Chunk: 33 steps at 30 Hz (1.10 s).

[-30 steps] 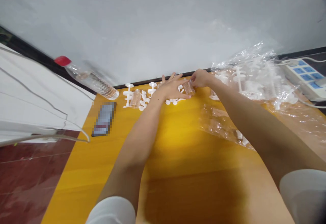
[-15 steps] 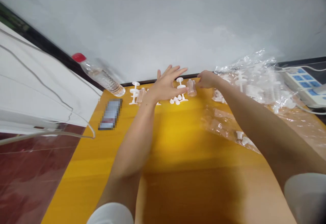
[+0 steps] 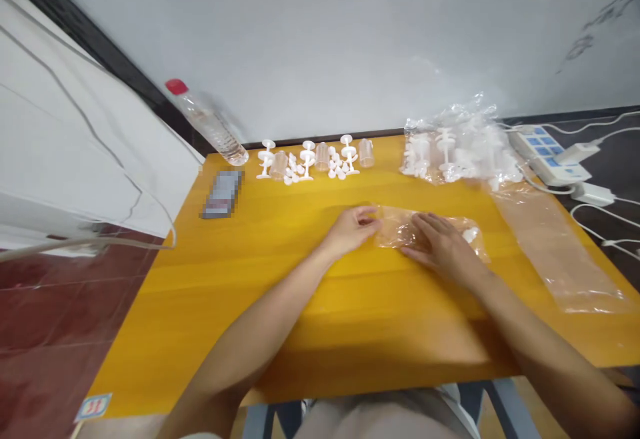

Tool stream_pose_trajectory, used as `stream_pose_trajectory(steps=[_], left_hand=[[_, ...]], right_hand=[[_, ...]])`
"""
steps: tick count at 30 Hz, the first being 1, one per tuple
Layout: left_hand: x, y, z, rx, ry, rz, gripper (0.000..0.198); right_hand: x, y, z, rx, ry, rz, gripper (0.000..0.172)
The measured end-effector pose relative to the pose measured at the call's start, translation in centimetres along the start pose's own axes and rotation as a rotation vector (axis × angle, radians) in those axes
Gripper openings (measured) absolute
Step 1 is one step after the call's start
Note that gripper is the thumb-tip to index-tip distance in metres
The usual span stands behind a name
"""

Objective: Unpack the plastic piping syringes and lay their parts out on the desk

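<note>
A small clear plastic bag [image 3: 395,227] lies on the yellow table in front of me, with a few white plastic pieces [image 3: 470,234] at its right end. My left hand [image 3: 351,229] is closed, thumb and fingers pinching the bag's left edge. Bent over the bag's middle, my right hand [image 3: 443,244] grips it between fingers and thumb and hides part of it. Beyond my hands, along the wall, stand white disc-and-stem parts [image 3: 307,160], clear ribbed plastic cylinders [image 3: 367,153] and clusters of small white pieces [image 3: 339,167].
A large clear bag of white parts [image 3: 467,149] sits at the back right, near a power strip [image 3: 547,156] with cables. Flat clear plastic [image 3: 560,252] covers the right side. A red-capped bottle [image 3: 215,129] leans at the back left, behind a phone [image 3: 223,194].
Both hands have come back from the row by the wall to the small bag. My left hand went from spread to pinching. The view has shifted, showing more of the table's near edge.
</note>
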<state>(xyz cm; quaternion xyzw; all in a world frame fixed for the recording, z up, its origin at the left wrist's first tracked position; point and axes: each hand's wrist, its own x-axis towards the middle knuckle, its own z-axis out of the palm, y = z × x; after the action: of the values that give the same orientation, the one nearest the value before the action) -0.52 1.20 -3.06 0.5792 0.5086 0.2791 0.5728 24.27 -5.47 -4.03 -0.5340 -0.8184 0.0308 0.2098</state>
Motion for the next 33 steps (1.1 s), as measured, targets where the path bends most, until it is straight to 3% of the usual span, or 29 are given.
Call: stream_pose_trajectory(steps=[4, 8, 11, 17, 21, 26, 33], left_hand=[[-4.7, -1.2, -2.1, 0.079, 0.064, 0.021, 0.024], [-7.8, -2.2, -2.8, 0.193, 0.156, 0.062, 0.021], [-7.2, -2.1, -2.1, 0.170, 0.106, 0.044, 0.020], [-4.8, -2.1, -1.8, 0.102, -0.037, 0.000, 0.020], [-5.5, -2.9, -3.1, -0.080, -0.016, -0.022, 0.039], [-6.2, -3.7, -4.5, -0.223, -0.064, -0.044, 0.053], [-6.7, -3.7, -3.9, -0.162, -0.047, 0.011, 0.042]], right_hand=[[-0.9, -0.9, -0.1, 0.027, 0.048, -0.040, 0.067], [-2.7, 0.6, -1.3, -0.064, 0.299, 0.308, 0.056], [-3.8, 2.1, -1.2, 0.075, 0.290, 0.527, 0.054], [-2.9, 1.3, -0.1, 0.554, 0.291, 0.665, 0.049], [-1.0, -0.4, -1.6, 0.731, 0.344, 0.654, 0.047], [1.4, -1.9, -5.0, 0.596, 0.291, 0.529, 0.037], [2.9, -2.0, -7.1, 0.503, 0.230, 0.527, 0.027]])
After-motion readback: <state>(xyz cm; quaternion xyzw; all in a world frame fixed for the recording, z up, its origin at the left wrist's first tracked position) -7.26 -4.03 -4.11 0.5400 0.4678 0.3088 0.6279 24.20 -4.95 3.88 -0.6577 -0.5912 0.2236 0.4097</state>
